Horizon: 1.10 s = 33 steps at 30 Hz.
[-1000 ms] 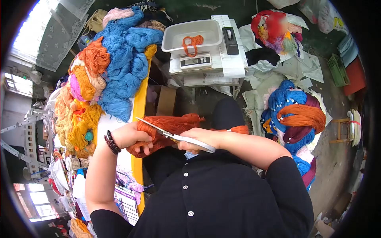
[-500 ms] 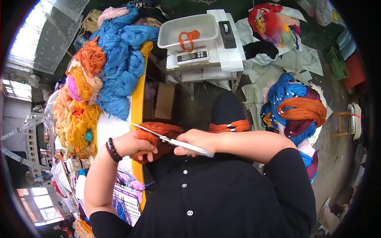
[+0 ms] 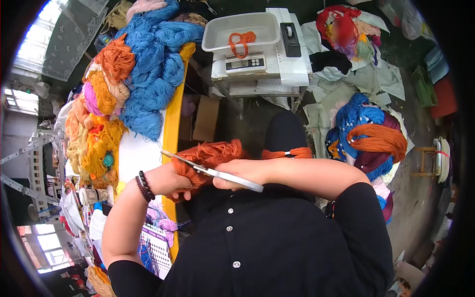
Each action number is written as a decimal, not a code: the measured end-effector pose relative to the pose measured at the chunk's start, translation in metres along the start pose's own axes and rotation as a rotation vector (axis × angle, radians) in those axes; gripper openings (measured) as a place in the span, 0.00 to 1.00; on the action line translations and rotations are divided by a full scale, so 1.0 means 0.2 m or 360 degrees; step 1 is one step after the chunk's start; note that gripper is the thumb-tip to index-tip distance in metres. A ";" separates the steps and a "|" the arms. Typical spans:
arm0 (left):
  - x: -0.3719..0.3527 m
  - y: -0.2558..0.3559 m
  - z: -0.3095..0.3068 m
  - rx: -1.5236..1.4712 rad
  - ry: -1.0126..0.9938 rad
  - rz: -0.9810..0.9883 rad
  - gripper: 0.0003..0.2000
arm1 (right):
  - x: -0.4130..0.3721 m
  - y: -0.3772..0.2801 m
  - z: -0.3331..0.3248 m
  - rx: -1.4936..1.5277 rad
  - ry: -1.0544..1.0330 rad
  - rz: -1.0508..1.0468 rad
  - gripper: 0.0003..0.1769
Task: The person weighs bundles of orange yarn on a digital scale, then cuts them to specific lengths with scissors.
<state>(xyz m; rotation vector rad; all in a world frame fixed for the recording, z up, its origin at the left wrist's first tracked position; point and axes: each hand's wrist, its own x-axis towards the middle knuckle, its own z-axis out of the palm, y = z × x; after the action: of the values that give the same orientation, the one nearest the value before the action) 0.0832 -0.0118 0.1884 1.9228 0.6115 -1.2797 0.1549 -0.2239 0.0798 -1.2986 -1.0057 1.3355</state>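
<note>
A bundle of rust-orange yarn (image 3: 213,152) lies across my lap beside the yellow table edge. My left hand (image 3: 170,180) is closed around its near-left end, with strands showing between the fingers. White-handled scissors (image 3: 232,179) rest in my right hand (image 3: 235,173), whose fingers are partly hidden behind the wrist and handle. The blades point up and left and cross over the yarn close to my left knuckles. On my right thigh sits a small orange yarn hank (image 3: 287,153) with white ties.
Blue yarn hanks (image 3: 153,74) and orange and yellow hanks pile on the yellow-edged table (image 3: 170,126) at left. A plastic tub (image 3: 241,34) with an orange strand sits on a digital scale (image 3: 245,64) ahead. More tied hanks (image 3: 378,141) lie at right.
The orange yarn bundle has spread farther up and right over my lap. My right hand and the scissors have shifted slightly left and up, and the view has tilted a little.
</note>
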 end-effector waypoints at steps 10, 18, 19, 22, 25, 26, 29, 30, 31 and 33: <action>0.01 -0.04 0.04 0.0042 0.0105 -0.0091 0.10 | 0.04 -0.01 0.04 0.0125 -0.0009 0.0087 0.27; 0.04 -0.09 0.05 0.0140 0.0212 0.0041 0.08 | 0.05 -0.02 0.06 0.0262 -0.0001 0.0192 0.29; 0.03 -0.09 0.04 0.0194 0.0229 0.0031 0.09 | 0.06 -0.02 0.06 0.0292 -0.0021 0.0254 0.28; 0.04 -0.17 -0.02 0.0056 0.0111 0.0005 0.10 | 0.03 -0.04 0.04 0.0296 0.0052 0.0364 0.26; -0.04 -0.18 -0.05 -0.0414 0.0180 0.0289 0.13 | 0.06 -0.06 -0.01 0.0089 0.0213 0.0286 0.26; -0.05 -0.25 -0.07 -0.0672 0.0220 0.0502 0.15 | 0.09 -0.08 -0.04 0.0005 0.0339 0.0312 0.28; -0.20 -0.39 -0.05 -0.1650 0.0406 0.1065 0.17 | 0.21 -0.15 -0.15 -0.0677 0.0677 0.0442 0.30; -0.20 -0.48 -0.04 -0.1704 0.0436 0.1380 0.17 | 0.29 -0.16 -0.19 -0.0995 0.0671 0.0435 0.34; -0.22 -0.54 0.01 -0.1853 0.0530 0.1382 0.17 | 0.38 -0.14 -0.21 -0.1149 0.0644 0.0398 0.34; -0.26 -0.60 0.12 -0.2002 0.0669 0.1440 0.18 | 0.59 -0.11 -0.20 -0.1375 0.0591 0.0311 0.34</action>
<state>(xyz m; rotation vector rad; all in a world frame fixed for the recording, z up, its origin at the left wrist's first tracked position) -0.0369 0.0443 0.1934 1.0664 0.4486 0.1651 0.2034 -0.1066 0.0769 -2.2363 -1.2569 0.7307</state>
